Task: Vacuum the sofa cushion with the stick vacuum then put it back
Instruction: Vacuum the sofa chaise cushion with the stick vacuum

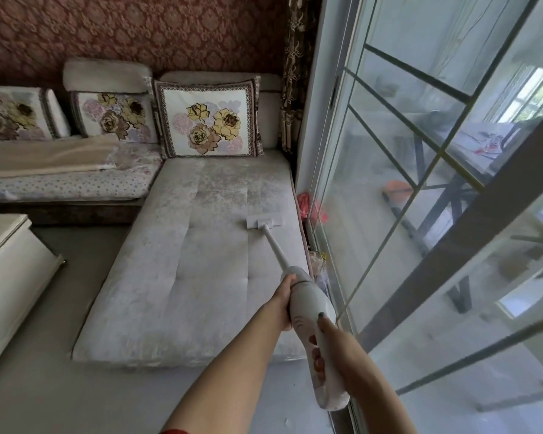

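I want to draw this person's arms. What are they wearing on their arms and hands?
Both forearms are bare, with no gloves, watch or rings visible. The left hand shows nothing worn. The right hand has dark polish on its thumbnail. A sliver of red fabric, maybe a sleeve, shows by the left arm.

— Support surface?
— A pale sofa cushion [182, 261], long chaise section, tufted seams across it.
— Items directly on it?
— The stick vacuum [298, 277] — its flat white floor head [264, 221] sits on the fabric near the window-side edge. A floral pillow [207, 119] stands upright at the far end.
— The adjoining seat [76, 183]?
— A beige blanket [47, 158] lies folded across it, with two more floral pillows behind.
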Demonstrator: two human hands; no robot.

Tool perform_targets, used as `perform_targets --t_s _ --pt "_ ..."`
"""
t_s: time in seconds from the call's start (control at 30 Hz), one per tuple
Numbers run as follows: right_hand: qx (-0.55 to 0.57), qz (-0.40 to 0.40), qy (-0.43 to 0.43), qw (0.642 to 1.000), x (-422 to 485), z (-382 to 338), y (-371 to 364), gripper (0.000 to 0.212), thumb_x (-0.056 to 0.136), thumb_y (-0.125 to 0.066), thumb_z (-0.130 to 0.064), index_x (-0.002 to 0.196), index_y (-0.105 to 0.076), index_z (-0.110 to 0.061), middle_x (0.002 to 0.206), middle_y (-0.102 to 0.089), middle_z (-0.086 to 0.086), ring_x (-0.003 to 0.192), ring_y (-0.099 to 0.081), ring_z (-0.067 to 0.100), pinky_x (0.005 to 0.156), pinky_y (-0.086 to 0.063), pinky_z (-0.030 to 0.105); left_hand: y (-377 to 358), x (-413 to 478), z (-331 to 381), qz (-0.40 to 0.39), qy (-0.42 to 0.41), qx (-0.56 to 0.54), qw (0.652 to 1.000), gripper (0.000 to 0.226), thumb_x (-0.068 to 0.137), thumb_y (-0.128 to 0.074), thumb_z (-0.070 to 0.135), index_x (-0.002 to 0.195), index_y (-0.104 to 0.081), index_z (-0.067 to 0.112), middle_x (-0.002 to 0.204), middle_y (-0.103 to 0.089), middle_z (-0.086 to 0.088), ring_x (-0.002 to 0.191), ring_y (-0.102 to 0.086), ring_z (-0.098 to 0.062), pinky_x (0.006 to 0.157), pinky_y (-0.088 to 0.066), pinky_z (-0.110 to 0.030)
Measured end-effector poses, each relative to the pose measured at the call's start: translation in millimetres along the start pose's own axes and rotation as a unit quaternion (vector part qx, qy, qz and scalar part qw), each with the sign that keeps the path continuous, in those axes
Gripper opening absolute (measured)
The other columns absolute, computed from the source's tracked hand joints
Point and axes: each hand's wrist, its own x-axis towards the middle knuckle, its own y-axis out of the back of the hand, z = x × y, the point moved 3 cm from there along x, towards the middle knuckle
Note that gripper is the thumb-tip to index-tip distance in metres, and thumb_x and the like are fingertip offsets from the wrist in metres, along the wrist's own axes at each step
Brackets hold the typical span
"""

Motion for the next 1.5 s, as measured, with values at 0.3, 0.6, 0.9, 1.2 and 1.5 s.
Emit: perform_targets --t_s 0.3,0.6,0.9,1.2,1.5 --pt "0.005 0.024 0.003 1.000 -48 52 14 0.054 0.095 -0.046 -0.047 0.082 -0.069 0.001 0.041 -0.058 0.002 0.042 -0.053 0.016 0.055 -0.044 0.030 -1 -36 -57 -0.024 -0.011 0.015 1.000 0.071 0.087 -0.044 0.066 0.130 -0.054 0.011 0.103 -0.066 -0.017 0.090 -0.063 -0.030 0.073 -0.052 -0.034" --pt "0.032 0.013 -0.014 0.999 -121 130 13 0.056 0.096 -0.044 -0.049 0.079 -0.065 0.000 0.045 -0.054 0.005 0.037 -0.046 0.016 0.044 -0.039 0.024 14 -73 -139 -0.017 -0.012 0.035 0.999 0.072 0.086 -0.047 0.063 0.133 -0.053 0.010 0.110 -0.066 -0.018 0.095 -0.062 -0.030 0.079 -0.051 -0.036" --pt "0.008 0.031 -0.001 0.999 -195 185 12 0.056 0.097 -0.042 -0.046 0.082 -0.066 0.003 0.046 -0.054 0.005 0.040 -0.048 0.018 0.049 -0.041 0.027 36 -113 -218 -0.003 0.024 0.061 0.998 0.112 0.035 -0.071 0.085 0.123 -0.063 0.016 0.113 -0.071 -0.014 0.104 -0.069 -0.030 0.098 -0.051 -0.045" --pt "-0.034 0.051 0.016 0.998 -225 222 12 0.059 0.090 -0.043 -0.055 0.095 -0.070 -0.003 0.062 -0.062 0.006 0.058 -0.057 0.020 0.067 -0.045 0.035 44 -151 -256 -0.029 0.036 0.064 0.997 0.104 0.041 -0.075 0.074 0.125 -0.062 0.013 0.114 -0.070 -0.015 0.103 -0.068 -0.031 0.086 -0.056 -0.040" --pt "-0.017 0.049 0.006 0.999 -255 260 21 0.055 0.093 -0.043 -0.053 0.091 -0.069 -0.004 0.055 -0.059 0.004 0.049 -0.053 0.017 0.060 -0.043 0.032 42 -172 -301 -0.052 0.043 0.039 0.997 0.095 0.057 -0.068 0.073 0.129 -0.059 0.011 0.116 -0.068 -0.019 0.100 -0.066 -0.034 0.083 -0.055 -0.040"
